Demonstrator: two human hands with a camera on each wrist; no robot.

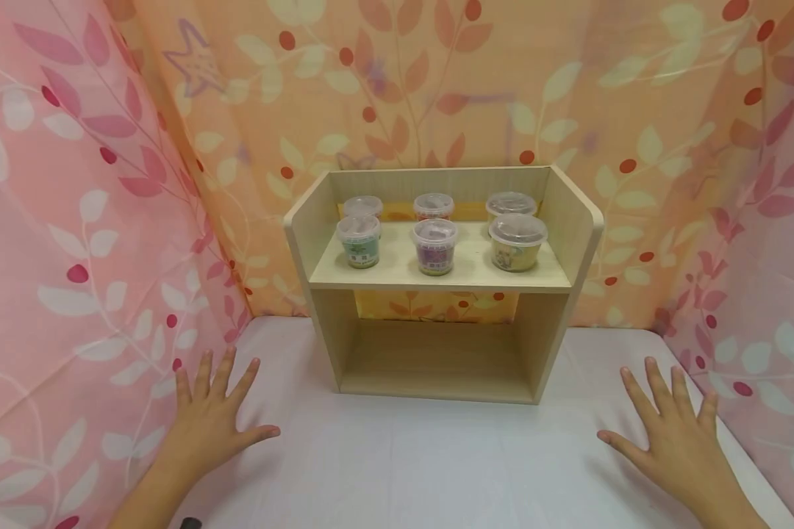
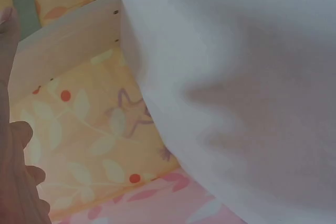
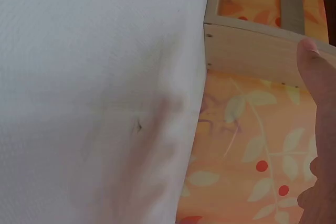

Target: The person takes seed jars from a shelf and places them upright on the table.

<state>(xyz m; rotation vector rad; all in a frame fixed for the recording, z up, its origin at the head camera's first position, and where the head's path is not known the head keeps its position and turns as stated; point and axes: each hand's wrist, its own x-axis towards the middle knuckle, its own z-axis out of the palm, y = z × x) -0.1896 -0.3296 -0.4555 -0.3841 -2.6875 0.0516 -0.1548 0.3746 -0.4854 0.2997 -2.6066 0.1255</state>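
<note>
Hands: While the left hand [image 1: 205, 422] is hovering over the bench [image 1: 397, 470] on one side of the shelf [image 1: 576, 228], the right hand [image 1: 678, 437] is hovering on the other, and neither is touching anything.
Fingers: on both hands they are spreading wide, the thumbs pointing inward, and they are holding nothing.
Shelf: it is standing on the bench before the curtain [image 1: 437, 95]; its board sides are looking stiff and are likely making it heavier than any tub. Both side walls are offering a flat, balanced hold, but tilting it could be sending the tubs sliding.
Front row: the green tub [image 1: 362, 250], purple tub [image 1: 435, 253] and yellow tub [image 1: 514, 253] are sitting on the upper board [image 1: 397, 270], apart from one another.
Back row: the left rear tub [image 1: 363, 205], red tub [image 1: 433, 209] and right rear tub [image 1: 511, 203] are sitting behind them, partly hidden.
Tub handling: the clear plastic is probably being light, smooth and slightly springy; how full each is, I am not telling for certain.
Tub hold: the wall just under the lid is seeming best; the yellow tub, being wider, is calling for a broader span.
</note>
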